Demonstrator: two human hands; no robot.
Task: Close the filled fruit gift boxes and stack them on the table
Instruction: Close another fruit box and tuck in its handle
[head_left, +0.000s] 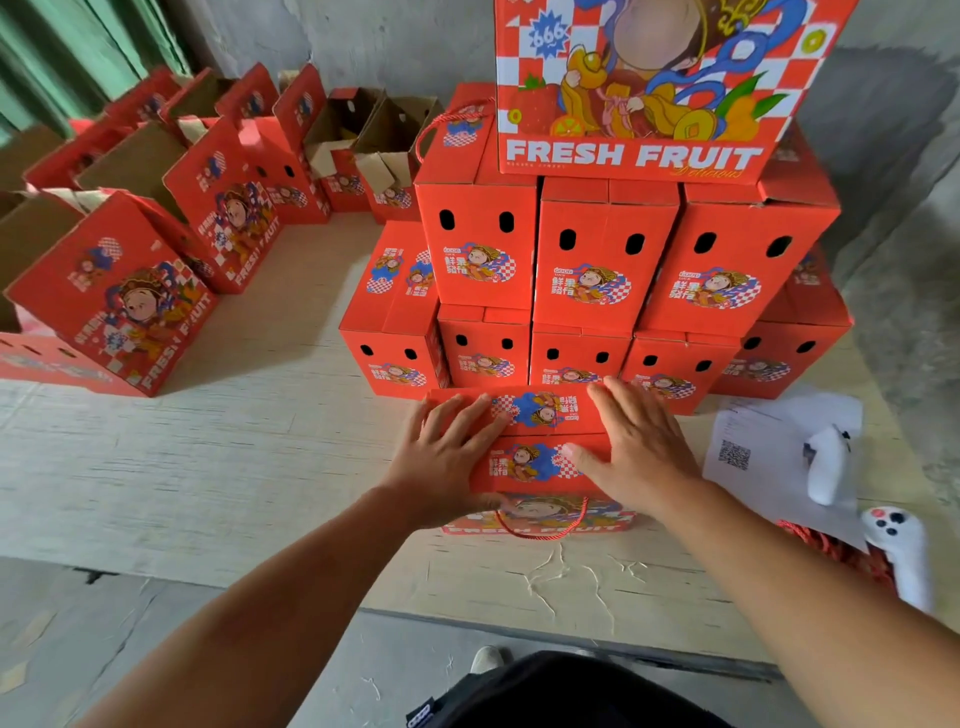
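We have both hands flat on top of the red box (540, 447) at the near edge of the table (234, 467). Our left hand (447, 462) lies spread over the left end of the lid, fingers straight, thumb hooked at the front corner. Our right hand (634, 447) presses the right end, fingers straight and slightly fanned. Neither hand grips anything. A red cord handle (545, 527) loops down the box's front face.

Right behind it, touching or just beside, we see the stack of closed boxes (597, 270) rising in tiers, with one big box (649, 88) reading FRESH FRUIT on top. That wall blocks any push straight ahead.

To our right, close by, a sheet of paper (753, 441) with a square code lies on the table, a white controller (828, 462) resting on it, and a second white controller (904, 551) near the table's edge beside a bundle of red cord (831, 545).

Off to the left we have a row of open boxes (171, 223), flaps up, running toward the back wall. Between that row and the stack there's a broad bare strip of tabletop, and more bare table to the left of our left hand.
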